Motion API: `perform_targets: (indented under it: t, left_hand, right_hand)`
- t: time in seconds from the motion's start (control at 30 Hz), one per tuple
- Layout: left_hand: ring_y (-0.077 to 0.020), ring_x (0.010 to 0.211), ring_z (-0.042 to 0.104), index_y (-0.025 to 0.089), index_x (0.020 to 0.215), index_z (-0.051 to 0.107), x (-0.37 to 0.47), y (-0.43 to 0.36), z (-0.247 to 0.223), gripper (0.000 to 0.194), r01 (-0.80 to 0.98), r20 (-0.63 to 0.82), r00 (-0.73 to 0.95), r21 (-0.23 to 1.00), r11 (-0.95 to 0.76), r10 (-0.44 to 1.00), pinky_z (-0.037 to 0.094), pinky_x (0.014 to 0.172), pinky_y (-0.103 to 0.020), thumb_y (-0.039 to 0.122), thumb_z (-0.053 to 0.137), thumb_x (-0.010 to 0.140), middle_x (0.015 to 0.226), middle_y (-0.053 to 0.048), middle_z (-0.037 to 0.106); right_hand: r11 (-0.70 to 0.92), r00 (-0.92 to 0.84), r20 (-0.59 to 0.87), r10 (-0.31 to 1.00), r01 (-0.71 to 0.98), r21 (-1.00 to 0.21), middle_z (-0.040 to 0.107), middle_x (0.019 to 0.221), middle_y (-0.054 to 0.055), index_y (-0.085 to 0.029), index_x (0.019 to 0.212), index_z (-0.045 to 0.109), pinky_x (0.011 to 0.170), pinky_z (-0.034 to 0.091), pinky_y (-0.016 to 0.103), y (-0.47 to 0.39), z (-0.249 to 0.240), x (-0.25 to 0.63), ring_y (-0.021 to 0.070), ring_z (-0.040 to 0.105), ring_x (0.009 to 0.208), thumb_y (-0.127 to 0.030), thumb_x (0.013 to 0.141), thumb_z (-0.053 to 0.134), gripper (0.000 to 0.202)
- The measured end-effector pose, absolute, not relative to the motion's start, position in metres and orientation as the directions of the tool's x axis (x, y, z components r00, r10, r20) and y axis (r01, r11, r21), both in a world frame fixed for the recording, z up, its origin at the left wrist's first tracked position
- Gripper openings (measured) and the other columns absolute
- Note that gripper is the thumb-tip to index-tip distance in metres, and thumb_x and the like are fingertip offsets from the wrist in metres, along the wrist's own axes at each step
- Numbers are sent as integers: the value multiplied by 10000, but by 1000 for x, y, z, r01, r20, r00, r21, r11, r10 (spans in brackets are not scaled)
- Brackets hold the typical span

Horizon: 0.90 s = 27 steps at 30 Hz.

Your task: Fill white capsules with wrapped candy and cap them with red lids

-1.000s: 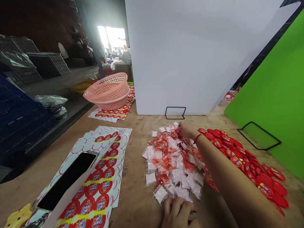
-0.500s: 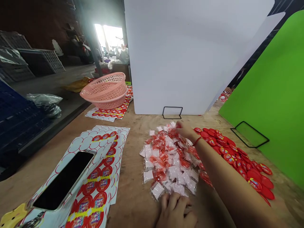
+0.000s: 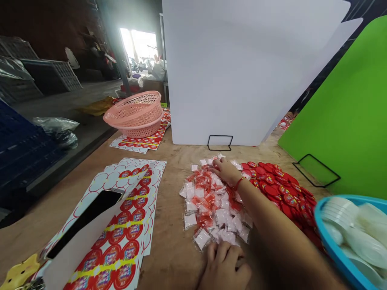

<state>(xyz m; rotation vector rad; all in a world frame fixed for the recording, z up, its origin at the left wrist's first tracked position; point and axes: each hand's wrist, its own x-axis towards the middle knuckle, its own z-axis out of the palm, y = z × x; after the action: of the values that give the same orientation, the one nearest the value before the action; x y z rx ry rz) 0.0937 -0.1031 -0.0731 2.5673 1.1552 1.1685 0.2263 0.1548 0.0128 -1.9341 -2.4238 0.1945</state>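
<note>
A heap of small clear packets, with white and red contents, lies on the wooden table in front of me. My right hand reaches over the far part of this heap, its fingers apart and touching the packets. A red cord circles that wrist. At the near edge of the heap, my left hand rests on the table with loosely bent, separated fingers and nothing visible in it. Beyond my right forearm spreads a pile of round red discs with printed faces, partly hidden by the arm.
Printed sticker sheets lie on the left, one curling over a phone. Stacked pink baskets stand behind. A white panel and a green panel rise at the back. A blue basin holds white plastic pieces at lower right.
My right hand has moved left and slightly nearer over the packets. The blue basin has appeared at lower right, covering some discs. A sticker sheet now curls over the phone. My left hand stays put.
</note>
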Motion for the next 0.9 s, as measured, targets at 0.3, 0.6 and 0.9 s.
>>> perform_targets:
  t: [0.3, 0.6, 0.9]
  left_hand:
    - [-219, 980, 562, 263, 984, 671, 75, -106, -36, 216, 481, 515, 428, 566, -669, 743, 385, 867, -388, 154, 657, 797, 1043, -11, 685]
    - [-190, 907, 610, 235, 971, 585, 54, -107, -18, 121, 291, 439, -55, 866, -407, 897, 489, 816, -312, 238, 469, 1004, 943, -27, 632]
    - [-166, 796, 605, 285, 910, 701, -7, -124, 88, 202, 188, 596, -5, 790, -584, 803, 494, 654, -265, 357, 538, 1005, 869, -20, 625]
  right_hand:
    - [-20, 20, -3, 1000, 996, -87, 620, 1264, 163, -205, 1274, 608, 888, 475, 368, 151, 32, 188, 280, 625, 1104, -391, 1034, 426, 354]
    - [-150, 181, 129, 975, 965, -217, 592, 1367, 171, -243, 1257, 644, 1009, 375, 621, 114, 45, 132, 385, 518, 1247, -463, 1025, 397, 404]
    - [387, -296, 277, 914, 841, -378, 371, 1615, 95, -278, 1473, 448, 1204, 137, 671, 44, 53, 51, 337, 242, 1509, -421, 1028, 418, 468]
